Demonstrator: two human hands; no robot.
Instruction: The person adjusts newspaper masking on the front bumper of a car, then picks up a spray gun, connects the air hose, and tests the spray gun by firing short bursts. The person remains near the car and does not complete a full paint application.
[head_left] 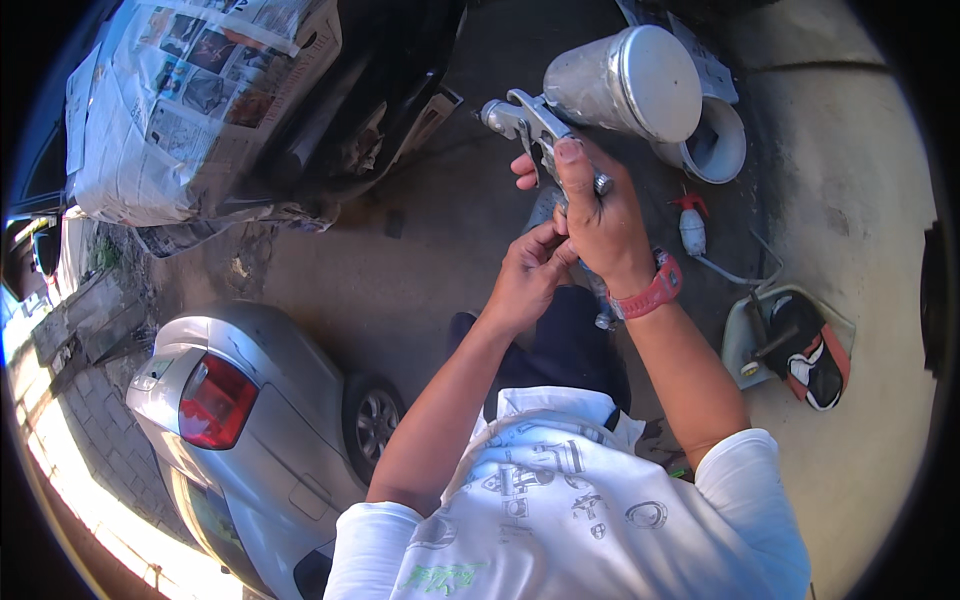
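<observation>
My right hand (603, 205) is wrapped round the handle of a silvery metal spray gun (527, 122), its thumb lying along the back. The gun's nozzle faces left. A silvery cup with a pale round lid (662, 85) seems to join the gun by its narrow end. My left hand (528, 275) is closed at the bottom of the handle, thumb and fingers pinched together. What they grip there is hidden by the fingers. A red watch (652, 288) is on my right wrist.
A dark car body masked with newspaper (215, 90) stands ahead on the left. A silver car (270, 370) is at my left. On the right are a white bucket (725, 145), a small white bottle with a red top (691, 225), and a pale container (742, 335) beside the wall.
</observation>
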